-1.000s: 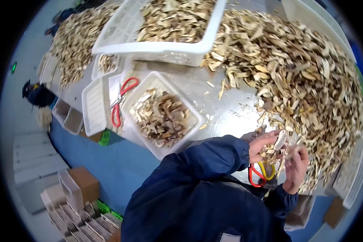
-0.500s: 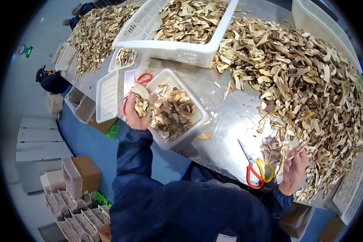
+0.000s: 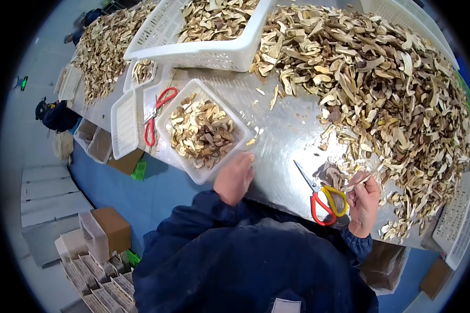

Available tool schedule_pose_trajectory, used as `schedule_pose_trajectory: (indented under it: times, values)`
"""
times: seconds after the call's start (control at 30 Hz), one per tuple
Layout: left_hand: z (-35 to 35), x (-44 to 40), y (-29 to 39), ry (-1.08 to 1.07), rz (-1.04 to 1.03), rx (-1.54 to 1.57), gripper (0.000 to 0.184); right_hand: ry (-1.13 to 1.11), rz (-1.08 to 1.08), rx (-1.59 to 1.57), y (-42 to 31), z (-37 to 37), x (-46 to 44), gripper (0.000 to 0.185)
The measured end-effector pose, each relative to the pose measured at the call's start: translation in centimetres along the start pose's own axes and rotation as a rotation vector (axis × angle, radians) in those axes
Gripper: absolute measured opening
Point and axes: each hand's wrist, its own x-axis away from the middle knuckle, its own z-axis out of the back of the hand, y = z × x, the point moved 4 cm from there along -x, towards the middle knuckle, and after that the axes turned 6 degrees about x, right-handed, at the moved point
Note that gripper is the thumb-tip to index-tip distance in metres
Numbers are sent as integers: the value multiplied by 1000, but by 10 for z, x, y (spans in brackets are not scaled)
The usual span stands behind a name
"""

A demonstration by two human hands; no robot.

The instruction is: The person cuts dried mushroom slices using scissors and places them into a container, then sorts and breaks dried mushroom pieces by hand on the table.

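Note:
My left hand (image 3: pixel 235 178) is at the lower right corner of a clear plastic tub (image 3: pixel 236 117) of dried mushroom slices (image 3: pixel 203 130); its fingers are curled, and what they hold, if anything, is hidden. My right hand (image 3: pixel 364 202) pinches a thin mushroom slice (image 3: pixel 361 180) at the edge of the large pile (image 3: pixel 381 88). Scissors with one red and one yellow handle (image 3: pixel 324 201) lie on the metal table (image 3: pixel 282 151) just left of my right hand. A small dark heap of slices (image 3: pixel 331 175) lies beside the blades.
A large white basket (image 3: pixel 209 55) of slices stands behind the tub. Red-handled scissors (image 3: pixel 150 125) and a white tray (image 3: pixel 125 125) lie left of it. Another pile (image 3: pixel 102 57) is at the far left, with people (image 3: pixel 57 116) beyond. Cartons (image 3: pixel 109 229) stand on the floor.
My left hand went from the right-hand pile to the tub with slices, and has since come away from over it to its near side. My right hand has stayed by the pile.

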Motion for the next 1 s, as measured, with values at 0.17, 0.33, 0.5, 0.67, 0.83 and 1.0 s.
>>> schedule_pose_trajectory:
  times: [0.17, 0.33, 0.5, 0.67, 0.83, 1.0]
  values:
    - [-19, 14, -4, 41, 77, -64, 31, -31, 16, -28, 3, 6, 3, 17]
    - [-13, 17, -9, -85, 216, -196, 25, -68, 18, -41, 4, 4, 6, 14]
    - [55, 2, 9, 228, 137, -141, 20, -71, -24, -64, 7, -8, 11, 12]
    - [103, 1, -42, 231, 276, -179, 14, -106, -78, -86, 19, -19, 15, 13]
    - [72, 22, -70, 77, 381, -208, 14, -141, -103, -70, 23, -21, 16, 10]
    - [61, 26, -85, 95, 291, -241, 15, -55, -91, -45, 24, -23, 12, 3]
